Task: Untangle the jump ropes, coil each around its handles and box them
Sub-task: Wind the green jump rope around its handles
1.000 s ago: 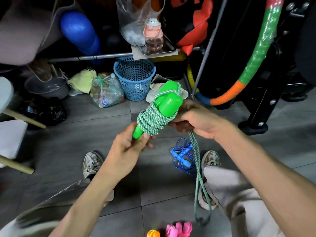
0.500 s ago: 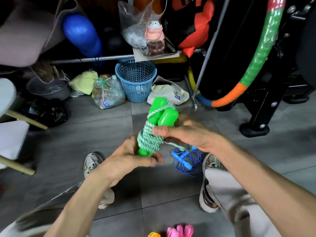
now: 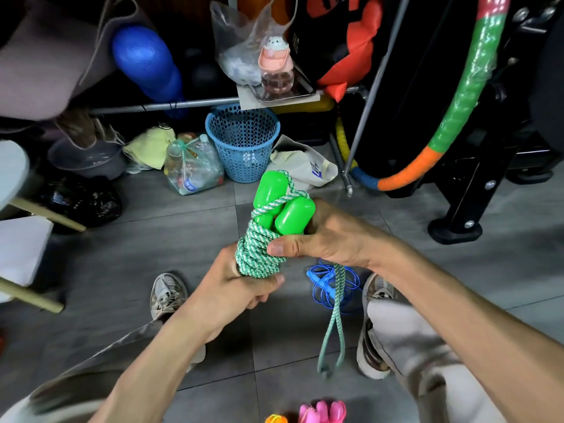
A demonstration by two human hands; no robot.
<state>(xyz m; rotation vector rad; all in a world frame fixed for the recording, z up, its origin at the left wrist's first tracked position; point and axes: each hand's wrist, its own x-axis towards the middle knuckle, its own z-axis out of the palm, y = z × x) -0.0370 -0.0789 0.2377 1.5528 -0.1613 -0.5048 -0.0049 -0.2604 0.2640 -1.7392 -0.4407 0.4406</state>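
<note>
The green jump rope (image 3: 258,254) has two bright green handles (image 3: 294,216) held side by side, with green-and-white cord wound around them. My left hand (image 3: 236,290) grips the lower end of the bundle. My right hand (image 3: 328,236) holds the upper part, thumb pressed on the coils. A loose loop of the same cord (image 3: 334,325) hangs down from under my right hand. A blue jump rope (image 3: 323,285) lies tangled on the floor between my shoes. Pink handles (image 3: 322,412) and an orange one (image 3: 276,419) show at the bottom edge.
A blue plastic basket (image 3: 242,141) stands behind, beside a bag of bottles (image 3: 192,166) and a white bag (image 3: 305,166). A green-orange hoop (image 3: 457,111) leans against a black frame (image 3: 467,209) at right. Wooden legs (image 3: 30,297) stick in at left. Grey tile floor (image 3: 152,239).
My right hand carried the cord around the handles and now presses on the coils. The hanging loop shows again below it, shorter than a second ago.
</note>
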